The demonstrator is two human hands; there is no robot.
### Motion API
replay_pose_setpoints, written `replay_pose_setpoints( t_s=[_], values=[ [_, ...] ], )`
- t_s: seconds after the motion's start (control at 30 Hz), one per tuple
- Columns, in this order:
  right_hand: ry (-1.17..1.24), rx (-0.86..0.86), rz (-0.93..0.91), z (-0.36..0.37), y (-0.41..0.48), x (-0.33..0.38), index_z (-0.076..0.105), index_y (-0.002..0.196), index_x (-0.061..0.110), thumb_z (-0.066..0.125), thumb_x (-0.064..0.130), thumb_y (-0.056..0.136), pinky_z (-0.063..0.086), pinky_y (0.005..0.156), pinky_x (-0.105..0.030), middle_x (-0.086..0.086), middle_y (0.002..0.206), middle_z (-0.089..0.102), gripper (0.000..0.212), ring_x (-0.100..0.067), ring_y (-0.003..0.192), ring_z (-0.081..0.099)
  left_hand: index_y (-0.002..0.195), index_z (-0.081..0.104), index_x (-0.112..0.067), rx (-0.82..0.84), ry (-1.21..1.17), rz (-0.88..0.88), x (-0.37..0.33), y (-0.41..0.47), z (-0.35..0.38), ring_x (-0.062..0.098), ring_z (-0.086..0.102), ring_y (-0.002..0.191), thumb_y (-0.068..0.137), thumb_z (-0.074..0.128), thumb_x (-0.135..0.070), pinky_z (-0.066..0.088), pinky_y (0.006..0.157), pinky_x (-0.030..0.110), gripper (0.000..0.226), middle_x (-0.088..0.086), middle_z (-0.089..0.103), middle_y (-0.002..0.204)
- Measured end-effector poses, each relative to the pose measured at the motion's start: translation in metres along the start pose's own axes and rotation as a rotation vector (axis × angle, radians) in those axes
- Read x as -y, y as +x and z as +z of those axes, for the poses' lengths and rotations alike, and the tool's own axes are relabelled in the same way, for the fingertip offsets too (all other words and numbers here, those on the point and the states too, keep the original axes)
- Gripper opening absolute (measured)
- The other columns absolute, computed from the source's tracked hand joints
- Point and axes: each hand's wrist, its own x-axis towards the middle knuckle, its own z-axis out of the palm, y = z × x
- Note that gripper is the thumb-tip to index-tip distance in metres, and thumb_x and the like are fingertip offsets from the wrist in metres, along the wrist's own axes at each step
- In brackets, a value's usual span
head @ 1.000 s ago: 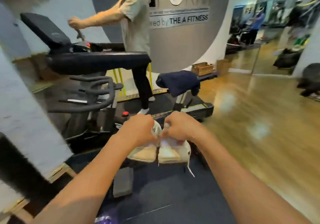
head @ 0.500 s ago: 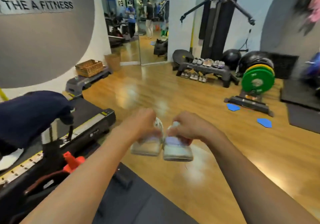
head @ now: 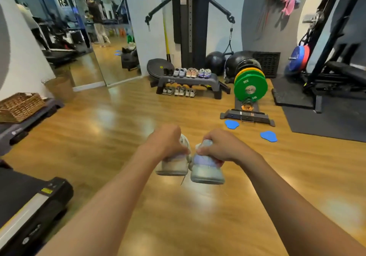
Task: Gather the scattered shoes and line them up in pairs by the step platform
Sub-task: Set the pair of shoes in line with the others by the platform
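- Head view: the left hand [head: 168, 142] is stretched out in front of the body, its fingers curled round the top of a pale shoe [head: 172, 166]; it grips the shoe from above, sole down, clear of the wooden floor [head: 118, 136]
- The right hand [head: 219, 146] grips a second pale shoe [head: 207, 171] the same way, fingers and thumb closed over its opening; this shoe has a bluish heel
- Both carried shoes hang side by side with heels toward the camera, touching or very nearly so, and a loose lace dangles between them
- The step platform [head: 190, 80] stands well ahead of the hands, near the far wall and in front of the cable machine [head: 190, 18]
- A row of shoes [head: 190, 72] sits in pairs on top of the platform, and a lower row of shoes [head: 179, 91] is lined up on the floor under its front edge
- Green weight plates [head: 250, 87] stand upright just right of the platform
- Two blue floor markers [head: 231, 124] lie flat between the plates and the right hand
- A wicker basket [head: 19, 106] rests on a low grey step at the left
- The end of a treadmill [head: 29, 206] fills the lower left corner
- A black mat [head: 326, 121] covers the floor at the right
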Motion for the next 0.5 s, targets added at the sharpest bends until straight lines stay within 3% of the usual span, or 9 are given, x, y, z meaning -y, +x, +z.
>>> replay_pose_setpoints(
  t_s=[0.3, 0.5],
  values=[
    [0.107, -0.016, 0.049, -0.073, 0.253, -0.026, 0.055, 0.070, 0.014, 0.070, 0.023, 0.084, 0.057, 0.054, -0.040, -0.007, 0.059, 0.059, 0.021, -0.024, 0.047, 0.062, 0.055, 0.044, -0.015, -0.055, 0.020, 0.050, 0.057, 0.265, -0.012, 0.020, 0.045, 0.053, 0.063, 0.077, -0.051, 0.029, 0.045, 0.028, 0.050, -0.001, 0.045, 0.053],
    [0.125, -0.070, 0.101, -0.112, 0.428, -0.056, 0.061, 0.080, 0.013, 0.068, 0.026, 0.084, 0.059, 0.057, -0.042, -0.010, 0.070, 0.065, 0.016, -0.026, 0.056, 0.067, 0.058, 0.052, -0.013, -0.037, -0.069, 0.059, 0.097, 0.464, -0.002, 0.027, 0.056, 0.060, 0.064, 0.076, -0.050, 0.033, 0.047, 0.026, 0.044, 0.005, 0.057, 0.059]
  ],
)
